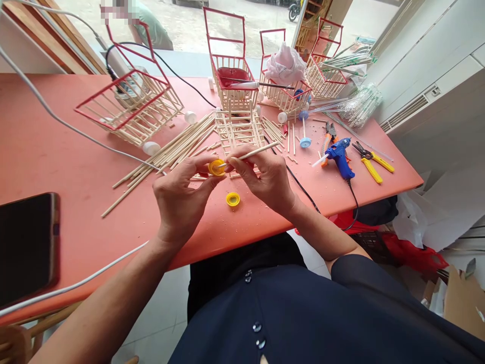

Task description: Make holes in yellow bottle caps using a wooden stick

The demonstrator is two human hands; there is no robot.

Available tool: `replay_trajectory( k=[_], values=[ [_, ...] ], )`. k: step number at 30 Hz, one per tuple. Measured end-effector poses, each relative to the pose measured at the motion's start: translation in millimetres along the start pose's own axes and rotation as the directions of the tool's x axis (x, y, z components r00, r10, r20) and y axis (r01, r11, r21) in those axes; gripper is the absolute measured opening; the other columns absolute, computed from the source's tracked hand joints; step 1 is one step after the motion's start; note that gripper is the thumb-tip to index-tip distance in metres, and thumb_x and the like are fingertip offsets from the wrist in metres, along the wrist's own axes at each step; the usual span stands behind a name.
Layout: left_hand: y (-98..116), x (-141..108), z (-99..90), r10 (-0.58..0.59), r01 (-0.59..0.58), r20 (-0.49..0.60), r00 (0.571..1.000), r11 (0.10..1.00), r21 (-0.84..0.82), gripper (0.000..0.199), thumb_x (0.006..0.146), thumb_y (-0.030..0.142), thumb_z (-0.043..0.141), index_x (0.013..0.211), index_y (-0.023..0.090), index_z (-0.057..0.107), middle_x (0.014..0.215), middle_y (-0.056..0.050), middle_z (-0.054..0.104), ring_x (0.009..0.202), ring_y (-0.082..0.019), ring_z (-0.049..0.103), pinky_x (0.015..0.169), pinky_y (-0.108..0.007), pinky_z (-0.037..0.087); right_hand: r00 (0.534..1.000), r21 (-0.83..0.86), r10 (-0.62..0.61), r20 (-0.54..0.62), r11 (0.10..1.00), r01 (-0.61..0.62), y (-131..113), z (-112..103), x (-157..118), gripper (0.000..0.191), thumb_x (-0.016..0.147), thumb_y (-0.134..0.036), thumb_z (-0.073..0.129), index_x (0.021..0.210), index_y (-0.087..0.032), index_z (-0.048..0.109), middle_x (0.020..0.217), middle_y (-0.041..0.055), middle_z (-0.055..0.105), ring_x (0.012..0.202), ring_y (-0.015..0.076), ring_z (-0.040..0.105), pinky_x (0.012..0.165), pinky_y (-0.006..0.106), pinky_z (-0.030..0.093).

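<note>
Between its thumb and fingers, my left hand pinches a yellow bottle cap, its open side turned toward the right. My right hand grips a thin wooden stick, whose near end meets the inside of the cap; whether it is stuck there I cannot tell. A second yellow cap lies on the table just below both hands. Directly behind them stands a small frame of wooden sticks, partly hidden by my right hand.
A pile of loose sticks lies left of the frame. Several red-rimmed stick carts stand toward the window. At the right are a blue glue gun, yellow-handled pliers and a blue-capped axle. A phone and white cable occupy the left.
</note>
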State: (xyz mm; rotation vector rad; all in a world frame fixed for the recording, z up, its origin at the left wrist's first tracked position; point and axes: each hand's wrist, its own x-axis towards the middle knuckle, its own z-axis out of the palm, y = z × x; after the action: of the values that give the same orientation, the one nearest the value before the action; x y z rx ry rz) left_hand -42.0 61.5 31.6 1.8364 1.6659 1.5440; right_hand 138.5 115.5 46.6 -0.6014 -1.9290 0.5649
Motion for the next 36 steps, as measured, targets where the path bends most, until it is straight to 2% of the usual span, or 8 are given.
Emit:
replay_trajectory(
  k=[7, 19, 36],
  values=[
    [-0.9, -0.6, 0.1, -0.003, 0.003, 0.002, 1.000, 1.000, -0.003, 0.020, 0.093, 0.039, 0.083, 0.112, 0.034, 0.079, 0.104, 0.003, 0.084, 0.088, -0.017, 0.078, 0.084, -0.031, 0.061, 1.000, -0.016, 0.026, 0.012, 1.000, -0.026, -1.2, -0.8, -0.4, 0.020, 0.111, -0.030, 0.058, 0.104, -0.018, 0.072, 0.095, 0.0019, 0.080, 0.086, 0.0093, 0.075, 0.085, 0.021, 0.058],
    [0.1, -1.2, 0.0, -0.010, 0.010, 0.006, 1.000, 1.000, -0.009, 0.021, 0.092, 0.034, 0.084, 0.113, 0.034, 0.079, 0.104, 0.003, 0.084, 0.088, -0.016, 0.078, 0.083, -0.029, 0.060, 1.000, -0.010, -0.004, -0.018, 1.000, 0.004, -0.9, 0.0, -0.3, 0.021, 0.111, -0.033, 0.059, 0.104, -0.018, 0.072, 0.094, 0.0014, 0.080, 0.086, 0.0096, 0.074, 0.085, 0.023, 0.059],
    [-0.7, -1.2, -0.1, -0.003, 0.003, 0.007, 1.000, 1.000, 0.005, 0.021, 0.093, 0.037, 0.083, 0.113, 0.034, 0.079, 0.104, 0.003, 0.084, 0.089, -0.018, 0.078, 0.083, -0.030, 0.060, 0.999, -0.080, 0.042, 0.033, 0.996, -0.040, 0.3, 0.1, -1.9, 0.024, 0.112, -0.035, 0.055, 0.107, -0.019, 0.071, 0.100, 0.0040, 0.081, 0.093, 0.0120, 0.076, 0.088, 0.025, 0.061]
  ],
)
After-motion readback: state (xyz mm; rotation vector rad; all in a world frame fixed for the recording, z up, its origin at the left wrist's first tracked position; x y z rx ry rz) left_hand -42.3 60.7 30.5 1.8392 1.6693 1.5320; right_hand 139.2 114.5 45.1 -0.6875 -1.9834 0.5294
